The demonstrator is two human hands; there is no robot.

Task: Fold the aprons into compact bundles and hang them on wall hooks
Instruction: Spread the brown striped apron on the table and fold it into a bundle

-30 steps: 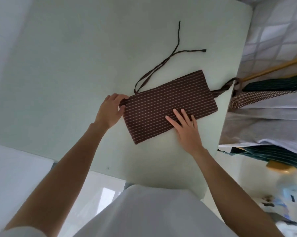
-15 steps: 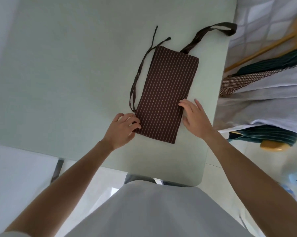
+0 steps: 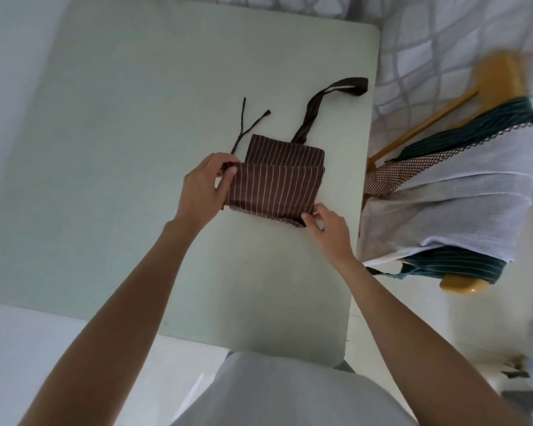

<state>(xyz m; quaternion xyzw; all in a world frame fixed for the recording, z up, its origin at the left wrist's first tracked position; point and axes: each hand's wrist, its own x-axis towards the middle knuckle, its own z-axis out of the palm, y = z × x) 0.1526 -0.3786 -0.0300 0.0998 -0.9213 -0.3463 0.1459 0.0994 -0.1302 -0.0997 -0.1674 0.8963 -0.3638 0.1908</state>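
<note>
A brown apron with thin white stripes (image 3: 276,187) lies on the pale green table (image 3: 136,149), its near half doubled over the far half. My left hand (image 3: 205,187) pinches the folded layer's left edge. My right hand (image 3: 328,230) grips the near right corner of the fold. The apron's neck loop (image 3: 335,93) trails toward the table's right edge, and two thin ties (image 3: 246,127) stick out at the far left of the bundle.
To the right of the table, a wooden chair (image 3: 498,78) carries a pile of other aprons: a white one (image 3: 449,210), a brown checked one (image 3: 412,170) and dark green striped ones (image 3: 461,265). Tiled floor lies beyond.
The apron was turned from lying crosswise to lengthwise, then its near end was lifted and folded over the far half. Both hands moved from pressing flat to gripping the fold's edges.
</note>
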